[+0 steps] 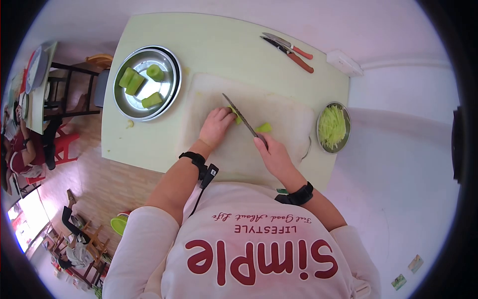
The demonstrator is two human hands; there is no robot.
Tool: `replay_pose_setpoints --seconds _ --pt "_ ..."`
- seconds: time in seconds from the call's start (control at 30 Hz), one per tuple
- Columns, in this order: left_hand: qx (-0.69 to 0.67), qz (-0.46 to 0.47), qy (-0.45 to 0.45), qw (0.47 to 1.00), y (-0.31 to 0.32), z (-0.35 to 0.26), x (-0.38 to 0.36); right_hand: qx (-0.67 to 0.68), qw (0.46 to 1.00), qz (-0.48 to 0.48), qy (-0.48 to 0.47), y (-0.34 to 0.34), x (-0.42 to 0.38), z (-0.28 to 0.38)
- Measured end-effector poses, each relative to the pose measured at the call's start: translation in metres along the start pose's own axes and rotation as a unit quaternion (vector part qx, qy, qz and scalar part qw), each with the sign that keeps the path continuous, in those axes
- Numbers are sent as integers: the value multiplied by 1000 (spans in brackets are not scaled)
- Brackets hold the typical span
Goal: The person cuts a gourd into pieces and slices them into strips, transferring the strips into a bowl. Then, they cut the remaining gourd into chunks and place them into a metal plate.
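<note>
My left hand (217, 125) is closed on a small green vegetable piece (236, 115) on the white cutting board (209, 84). In my right hand (273, 154) is the handle of a knife (240, 112); its blade lies against the right side of that piece. Another green piece (263, 128) rests on the board just right of the blade. A steel bowl (119, 102) at the left holds several chunks of green vegetable (155, 73). Thin green shreds (332, 127) fill a smaller oval bowl (348, 130) at the right.
Two knives with reddish handles (300, 63) lie at the table's (219, 30) far right. A white box (344, 63) sits by the far right corner. People (30, 152) are seated at the left, near a red stool (64, 144) and another table.
</note>
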State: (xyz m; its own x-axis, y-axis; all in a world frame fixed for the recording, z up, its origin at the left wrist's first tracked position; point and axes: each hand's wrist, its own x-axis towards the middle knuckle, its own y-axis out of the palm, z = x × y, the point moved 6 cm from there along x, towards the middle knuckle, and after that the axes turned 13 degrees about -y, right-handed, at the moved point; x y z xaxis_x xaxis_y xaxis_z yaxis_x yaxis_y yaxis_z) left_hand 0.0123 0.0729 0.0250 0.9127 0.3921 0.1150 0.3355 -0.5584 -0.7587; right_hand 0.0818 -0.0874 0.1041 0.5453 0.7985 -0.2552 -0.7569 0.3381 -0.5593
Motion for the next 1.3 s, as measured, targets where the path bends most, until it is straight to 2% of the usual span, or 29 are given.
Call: replay_pose_setpoints --seconds 0.3,0.4,0.5,0.57,0.9,0.97,1.1,1.17,1.3 --pt "2 -9 10 1000 -5 -4 2 -17 1000 16 20 3 -2 1" --pt "2 -10 9 1000 -5 -4 1 -16 1000 2 -6 2 -1 0" --pt "-1 -15 12 1000 -5 -4 1 -3 998 35 45 3 1 -4" --pt "0 -18 16 1000 -4 -3 1 -18 1000 23 11 5 2 -6" --pt "8 -20 16 1000 -2 -3 0 0 1000 -14 1 20 5 -26" --pt "11 -15 18 1000 -1 -2 0 50 997 6 54 19 8 -36" --pt "13 -16 18 1000 -2 -3 1 28 996 17 87 5 5 -10" --pt "9 -13 17 1000 -2 -3 1 -9 1000 4 30 3 4 2" --pt "4 -1 17 1000 -2 -2 2 -4 999 7 36 6 4 5"
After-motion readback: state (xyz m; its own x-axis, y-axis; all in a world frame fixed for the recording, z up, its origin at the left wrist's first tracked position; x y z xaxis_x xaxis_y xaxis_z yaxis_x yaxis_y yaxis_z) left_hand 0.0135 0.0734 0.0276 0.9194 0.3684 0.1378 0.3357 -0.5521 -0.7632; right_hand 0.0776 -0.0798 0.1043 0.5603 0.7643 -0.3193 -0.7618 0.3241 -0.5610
